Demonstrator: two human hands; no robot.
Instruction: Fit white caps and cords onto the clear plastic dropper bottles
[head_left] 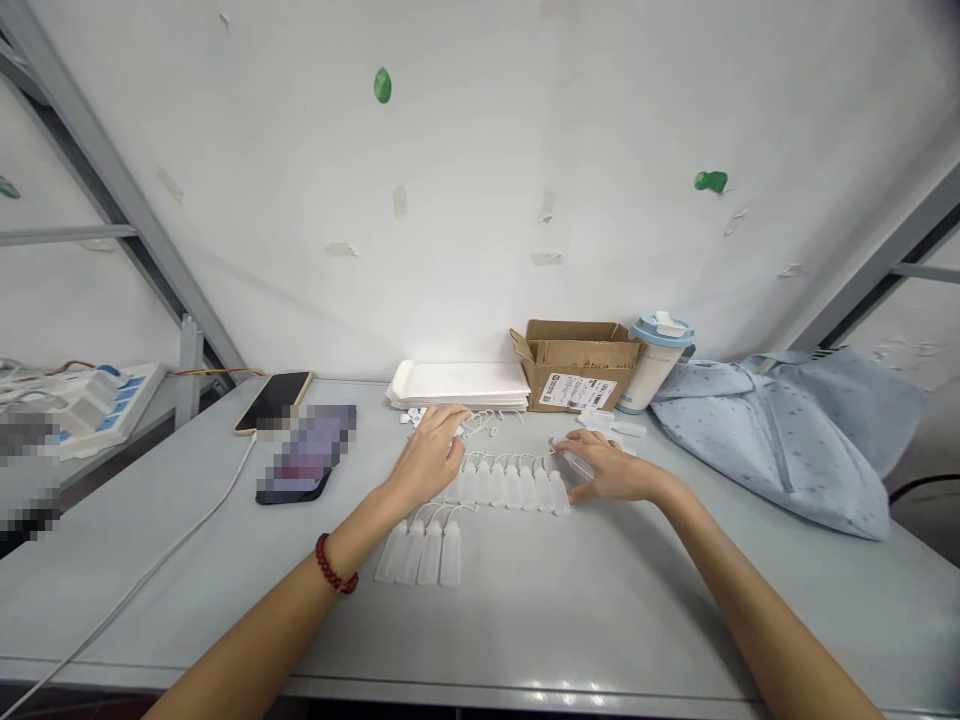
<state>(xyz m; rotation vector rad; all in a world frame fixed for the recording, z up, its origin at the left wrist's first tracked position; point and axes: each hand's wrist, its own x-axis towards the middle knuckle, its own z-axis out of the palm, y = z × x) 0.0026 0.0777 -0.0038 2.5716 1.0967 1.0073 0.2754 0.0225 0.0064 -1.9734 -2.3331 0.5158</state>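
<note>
Several small translucent plastic bottles (510,485) lie side by side in a row in the middle of the grey table (540,600). A second short row of bottles (421,552) lies nearer to me. My left hand (431,455), with a red bead bracelet on the wrist, rests over the left end of the far row, its fingers curled down onto the bottles. My right hand (607,468) is at the right end of that row and pinches one small bottle (574,462) between thumb and fingers.
A stack of white bags (459,384), a cardboard box (577,365) and a lidded cup (656,362) stand by the wall. A blue cloth bag (780,435) lies at the right. Two phones (274,400) and a white cable (172,560) lie at the left.
</note>
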